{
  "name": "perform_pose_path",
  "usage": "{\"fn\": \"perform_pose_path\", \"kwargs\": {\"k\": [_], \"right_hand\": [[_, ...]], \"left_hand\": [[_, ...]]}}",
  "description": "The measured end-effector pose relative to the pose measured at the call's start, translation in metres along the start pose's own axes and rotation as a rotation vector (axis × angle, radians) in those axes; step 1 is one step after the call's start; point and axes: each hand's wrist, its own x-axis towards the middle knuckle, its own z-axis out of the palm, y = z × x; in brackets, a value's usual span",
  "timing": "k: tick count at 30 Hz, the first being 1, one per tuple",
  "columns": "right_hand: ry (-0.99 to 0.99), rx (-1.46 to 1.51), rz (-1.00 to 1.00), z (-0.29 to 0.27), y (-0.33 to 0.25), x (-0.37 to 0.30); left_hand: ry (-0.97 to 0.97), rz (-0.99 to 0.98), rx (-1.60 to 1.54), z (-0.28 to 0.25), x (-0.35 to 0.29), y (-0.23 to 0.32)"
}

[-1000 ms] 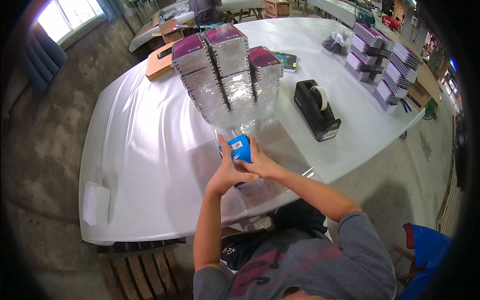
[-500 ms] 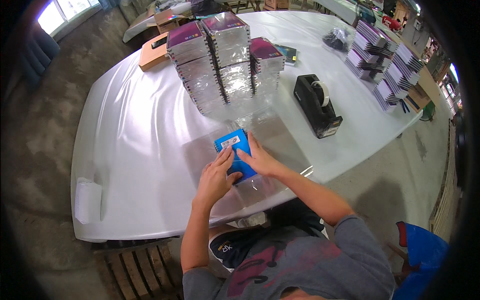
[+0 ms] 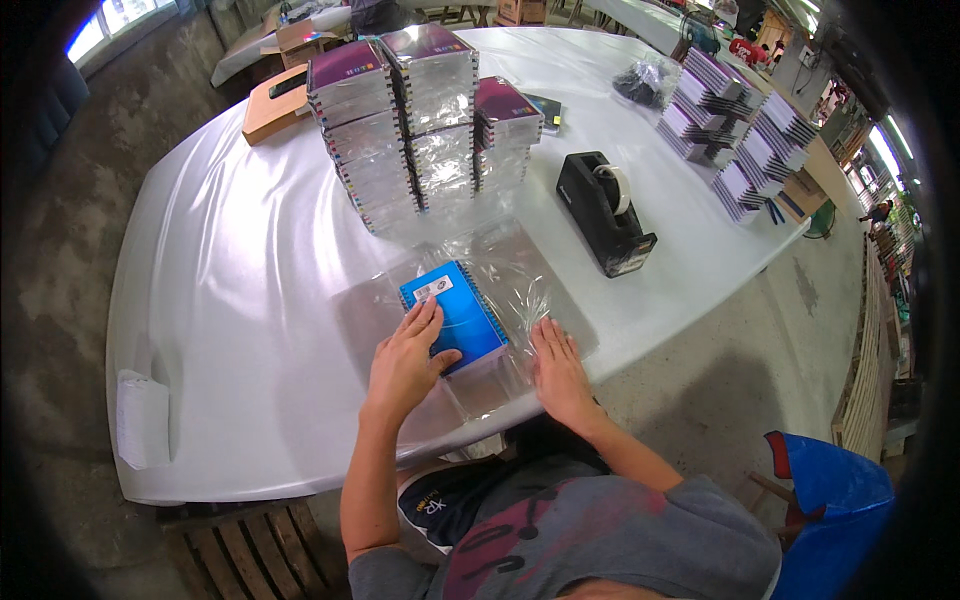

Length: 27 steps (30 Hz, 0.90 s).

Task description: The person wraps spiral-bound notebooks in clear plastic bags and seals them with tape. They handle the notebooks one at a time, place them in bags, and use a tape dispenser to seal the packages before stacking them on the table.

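A blue spiral notebook (image 3: 462,322) with a white label near its top lies on a clear plastic sheet (image 3: 545,285) at the near middle of the table. My left hand (image 3: 408,352) rests open on the notebook's left side, fingers by the label and thumb on the cover. To the right of the notebook, my right hand (image 3: 560,370) lies with its fingers stretched out flat on the wrinkled plastic, apart from the notebook. Neither hand grasps anything.
Beyond the sheet stand tall stacks of plastic-wrapped purple spiral notebooks (image 3: 440,95). A black tape dispenser (image 3: 605,215) is to their right. More notebook stacks (image 3: 755,150) stand at the far right. A white packet (image 3: 142,418) lies at the left edge, and a cardboard box (image 3: 272,108) further back.
My right hand has moved off the notebook, right and nearer, onto the plastic. My left hand stays on the notebook. The whole view has shifted slightly.
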Motion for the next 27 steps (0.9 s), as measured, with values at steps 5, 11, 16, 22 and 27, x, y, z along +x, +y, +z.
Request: {"fn": "perform_pose_path", "kwargs": {"k": [5,11,16,22,27], "right_hand": [[0.266,0.843,0.085,-0.012,0.017,0.053],[0.005,1.262,0.373,-0.055,0.03,0.087],[-0.255,1.459,0.185,-0.043,0.045,0.095],[-0.253,1.236,0.093,-0.054,0.009,0.1],[-0.192,0.959,0.027,-0.055,-0.067,0.101]], "left_hand": [[-0.009,-0.003,0.012,0.001,-0.002,-0.001],[-0.049,0.062,0.036,0.005,0.008,0.002],[-0.018,0.07,0.046,-0.005,0.001,-0.005],[-0.02,0.138,-0.027,-0.001,0.012,0.003],[-0.054,0.159,0.018,-0.007,0.018,0.013]]}}
